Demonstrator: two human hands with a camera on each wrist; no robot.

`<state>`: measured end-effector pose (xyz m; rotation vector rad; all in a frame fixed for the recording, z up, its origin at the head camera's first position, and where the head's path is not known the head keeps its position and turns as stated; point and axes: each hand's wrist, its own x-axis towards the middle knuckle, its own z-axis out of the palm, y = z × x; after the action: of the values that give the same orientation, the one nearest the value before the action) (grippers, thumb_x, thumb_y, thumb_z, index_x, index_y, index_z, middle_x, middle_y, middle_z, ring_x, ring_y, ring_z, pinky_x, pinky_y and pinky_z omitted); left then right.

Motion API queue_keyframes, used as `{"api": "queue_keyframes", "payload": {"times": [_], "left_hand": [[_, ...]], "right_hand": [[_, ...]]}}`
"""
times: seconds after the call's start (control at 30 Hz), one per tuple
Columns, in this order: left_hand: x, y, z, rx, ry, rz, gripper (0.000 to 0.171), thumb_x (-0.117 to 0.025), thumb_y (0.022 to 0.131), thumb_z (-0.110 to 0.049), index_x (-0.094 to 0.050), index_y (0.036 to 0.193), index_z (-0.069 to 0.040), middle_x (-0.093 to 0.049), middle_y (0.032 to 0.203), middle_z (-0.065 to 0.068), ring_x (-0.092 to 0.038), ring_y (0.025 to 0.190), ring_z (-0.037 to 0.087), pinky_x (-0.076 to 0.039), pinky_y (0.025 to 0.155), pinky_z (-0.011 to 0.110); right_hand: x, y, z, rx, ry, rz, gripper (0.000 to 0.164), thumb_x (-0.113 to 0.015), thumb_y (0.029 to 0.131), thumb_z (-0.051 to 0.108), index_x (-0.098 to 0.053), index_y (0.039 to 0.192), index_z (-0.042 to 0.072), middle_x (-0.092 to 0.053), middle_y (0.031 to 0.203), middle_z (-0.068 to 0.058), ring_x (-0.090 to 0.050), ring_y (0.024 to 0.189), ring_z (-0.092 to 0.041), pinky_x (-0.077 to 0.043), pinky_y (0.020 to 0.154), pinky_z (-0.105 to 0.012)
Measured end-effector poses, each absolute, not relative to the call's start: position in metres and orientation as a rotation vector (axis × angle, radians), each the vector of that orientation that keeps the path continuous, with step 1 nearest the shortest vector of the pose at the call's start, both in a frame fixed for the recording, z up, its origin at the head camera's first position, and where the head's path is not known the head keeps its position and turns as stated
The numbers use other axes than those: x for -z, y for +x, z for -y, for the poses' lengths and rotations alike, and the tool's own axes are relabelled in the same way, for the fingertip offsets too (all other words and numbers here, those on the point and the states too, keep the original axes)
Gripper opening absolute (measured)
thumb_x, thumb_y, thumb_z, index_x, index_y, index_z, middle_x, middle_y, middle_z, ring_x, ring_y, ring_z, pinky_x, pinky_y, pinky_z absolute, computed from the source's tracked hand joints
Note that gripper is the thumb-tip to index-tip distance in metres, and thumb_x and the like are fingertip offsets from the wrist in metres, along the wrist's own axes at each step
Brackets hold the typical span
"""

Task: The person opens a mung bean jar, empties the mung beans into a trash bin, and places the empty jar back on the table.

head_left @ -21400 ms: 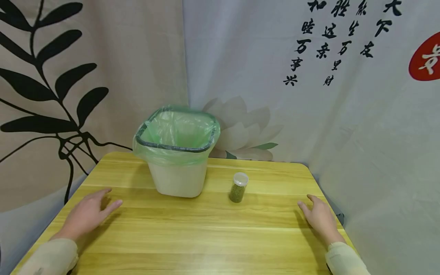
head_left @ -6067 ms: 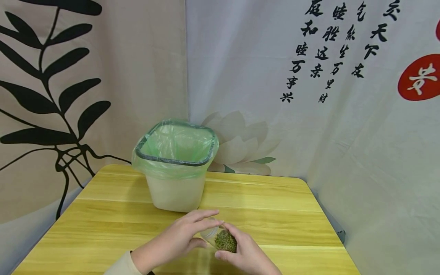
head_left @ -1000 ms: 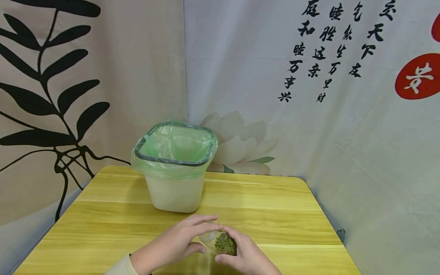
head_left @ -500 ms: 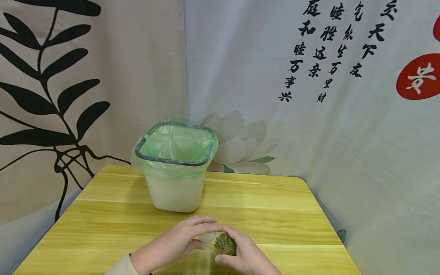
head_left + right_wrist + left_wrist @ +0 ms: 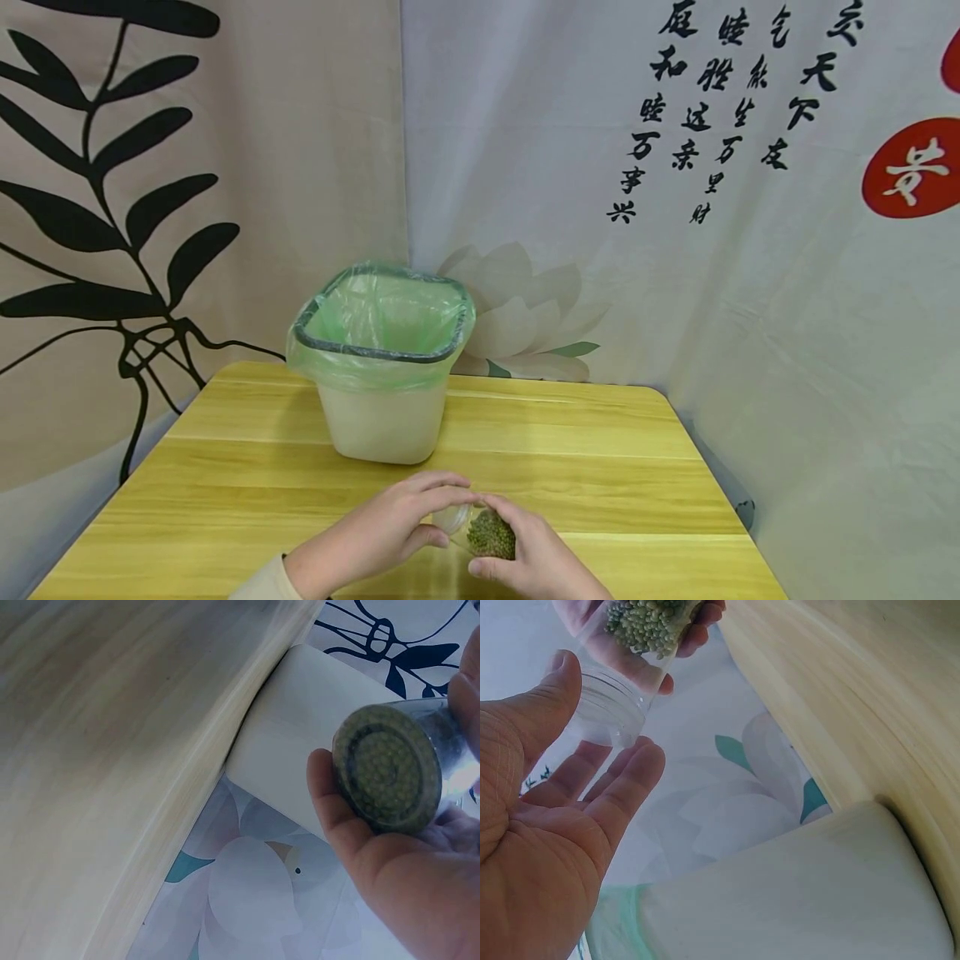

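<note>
Yellow table (image 5: 600,467), printed cloth walls (image 5: 525,125), right fingers (image 5: 328,799) gripping jar (image 5: 491,535), left fingers (image 5: 442,497) curved round its end

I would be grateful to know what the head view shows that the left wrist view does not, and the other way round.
Only the head view shows the red emblem on the cloth backdrop, the opening of the bin and the sleeve.

Only the left wrist view shows the palm side of the left hand; the head view gives its back.

Both show the right hand holding the tilted jar of green grains, plus the green liner, the flower print and the table.
</note>
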<state>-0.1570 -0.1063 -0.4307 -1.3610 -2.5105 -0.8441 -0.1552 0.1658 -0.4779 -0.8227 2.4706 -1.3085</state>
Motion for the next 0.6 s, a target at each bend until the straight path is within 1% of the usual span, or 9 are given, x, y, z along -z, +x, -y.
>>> {"api": "queue_keyframes", "payload": {"times": [0.1, 0.27, 0.43, 0.6], "left_hand": [[0.4309, -0.1570, 0.1069, 0.847, -1.346, 2.543, 0.059, -0.080, 0.094, -0.018, -0.061, 0.149, -0.019, -0.065, 0.145, 0.005, -0.069, 0.127, 0.023, -0.062, 0.098, 0.031], [0.4319, -0.1578, 0.1071, 0.870, -1.327, 2.589, 0.058, -0.079, 0.095, -0.019, -0.060, 0.150, -0.020, -0.063, 0.146, 0.003, -0.068, 0.128, 0.022, -0.061, 0.099, 0.031], [0.4325, -0.1580, 0.1069, 0.882, -1.318, 2.591, 0.058, -0.079, 0.095, -0.017, -0.060, 0.150, -0.019, -0.063, 0.146, 0.003, -0.068, 0.128, 0.020, -0.061, 0.100, 0.031], [0.4322, -0.1577, 0.1065, 0.892, -1.316, 2.586, 0.057, -0.079, 0.095, -0.017, -0.060, 0.149, -0.019, -0.063, 0.146, 0.002, -0.068, 0.128, 0.020, -0.061, 0.100, 0.030]], "right_hand": [[0.4776, -0.1551, -0.1651, 1.283, -0.810, -2.495, 0.072, -0.080, 0.098, 0.040, -0.048, 0.159, 0.020, -0.066, 0.146, -0.013, -0.068, 0.108, -0.002, -0.057, 0.087, -0.023], [0.4781, -0.1551, -0.1637, 1.195, -0.803, -2.578, 0.074, -0.079, 0.097, 0.046, -0.048, 0.159, 0.018, -0.063, 0.151, -0.012, -0.069, 0.117, -0.010, -0.058, 0.092, -0.026], [0.4781, -0.1543, -0.1620, 1.191, -0.818, -2.607, 0.073, -0.080, 0.098, 0.042, -0.048, 0.158, 0.015, -0.064, 0.149, -0.015, -0.069, 0.112, -0.007, -0.058, 0.088, -0.024], [0.4766, -0.1531, -0.1611, 1.164, -0.824, -2.643, 0.073, -0.080, 0.097, 0.042, -0.049, 0.158, 0.016, -0.063, 0.150, -0.015, -0.068, 0.116, -0.009, -0.058, 0.092, -0.026]]}}
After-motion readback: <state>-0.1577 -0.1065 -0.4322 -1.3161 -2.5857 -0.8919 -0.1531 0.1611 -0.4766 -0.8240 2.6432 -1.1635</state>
